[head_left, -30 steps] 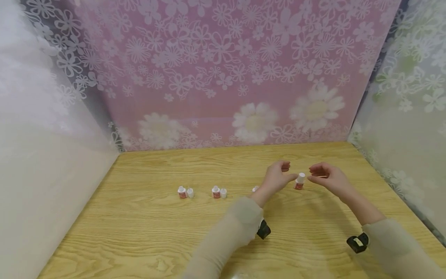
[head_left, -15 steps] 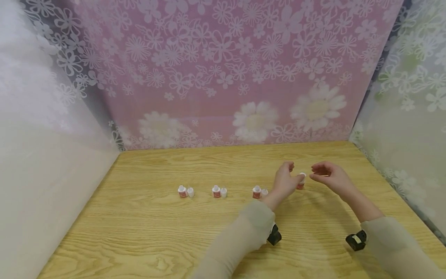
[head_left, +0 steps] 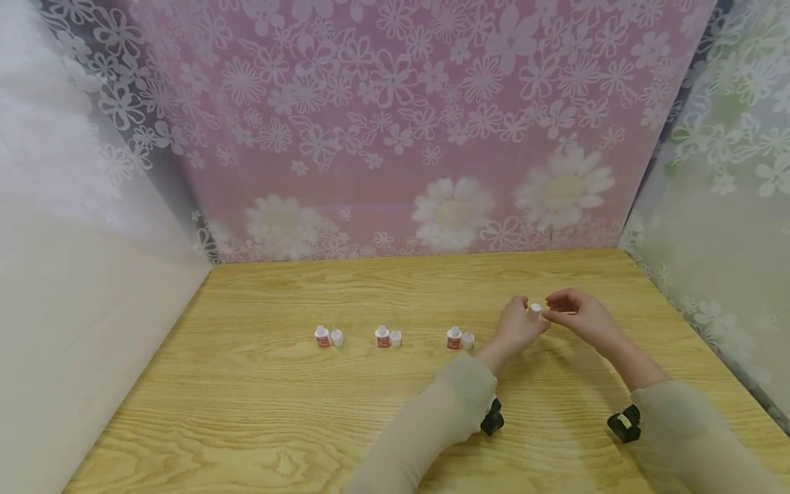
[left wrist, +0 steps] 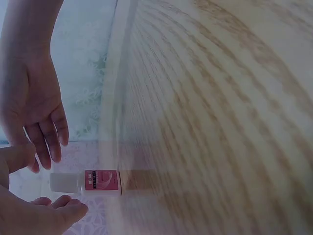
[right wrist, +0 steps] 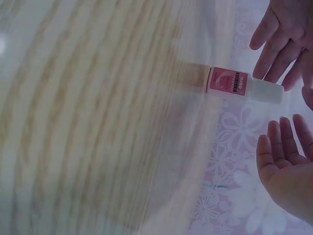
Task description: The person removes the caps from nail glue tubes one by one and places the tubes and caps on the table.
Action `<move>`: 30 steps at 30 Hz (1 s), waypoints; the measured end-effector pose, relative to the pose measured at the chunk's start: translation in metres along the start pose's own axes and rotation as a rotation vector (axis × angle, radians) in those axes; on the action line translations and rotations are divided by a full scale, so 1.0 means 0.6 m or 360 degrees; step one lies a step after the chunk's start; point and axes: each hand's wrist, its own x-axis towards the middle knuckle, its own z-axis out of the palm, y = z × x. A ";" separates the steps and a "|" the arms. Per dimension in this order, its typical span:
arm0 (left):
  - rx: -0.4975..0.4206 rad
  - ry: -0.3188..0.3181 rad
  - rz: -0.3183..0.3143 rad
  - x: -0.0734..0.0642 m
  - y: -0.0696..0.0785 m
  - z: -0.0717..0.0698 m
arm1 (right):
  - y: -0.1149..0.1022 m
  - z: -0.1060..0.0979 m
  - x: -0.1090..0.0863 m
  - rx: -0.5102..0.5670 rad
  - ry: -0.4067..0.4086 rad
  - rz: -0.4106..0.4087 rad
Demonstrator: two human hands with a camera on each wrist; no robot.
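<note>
A small white bottle with a red label (left wrist: 101, 181) stands upright on the table, its white cap (head_left: 535, 311) on. My left hand (head_left: 516, 326) is beside it, covering its lower part in the head view. In the left wrist view, that hand's thumb and fingers stand either side of the cap, parted. My right hand (head_left: 583, 320) is just right of the cap, fingers loosely bent and holding nothing. The right wrist view shows its fingers (right wrist: 278, 147) spread apart from the bottle.
Three similar bottles stand in a row to the left: one far left (head_left: 323, 337), one in the middle (head_left: 382, 337), one nearer my left arm (head_left: 454, 338). Each has a white cap beside it, such as this cap (head_left: 468, 341). A flowered pink backdrop (head_left: 395, 137) rises behind the wooden table (head_left: 278, 412).
My left hand has moved right and a little down to the capped bottle, now hiding its label in the head view. The third bottle and its cap have come into sight. My right hand has barely moved.
</note>
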 end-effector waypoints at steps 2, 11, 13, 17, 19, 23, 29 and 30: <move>-0.0001 -0.0017 -0.0024 0.001 0.000 0.002 | 0.001 0.003 0.002 0.0006 -0.0002 -0.0010; -0.0058 -0.0016 -0.0109 0.005 -0.009 0.005 | 0.007 0.018 0.010 -0.0029 0.0025 -0.0012; -0.0049 -0.0005 -0.0111 0.008 -0.014 0.006 | 0.008 0.022 0.013 -0.0036 0.0032 -0.0005; 0.0022 0.0022 -0.0124 0.015 -0.024 0.008 | 0.009 0.027 0.017 -0.0062 0.0055 -0.0022; 0.0076 0.0040 -0.0124 0.019 -0.028 0.008 | 0.008 0.029 0.018 -0.0096 0.0069 -0.0040; 0.0174 0.0082 -0.0083 0.026 -0.033 0.010 | 0.003 0.030 0.019 -0.0174 0.0091 -0.0065; 0.0266 0.0107 -0.0006 0.027 -0.035 0.010 | 0.003 0.032 0.021 -0.0233 0.0110 -0.0079; 0.0268 0.0113 0.0002 0.027 -0.035 0.010 | 0.004 0.032 0.022 -0.0240 0.0114 -0.0081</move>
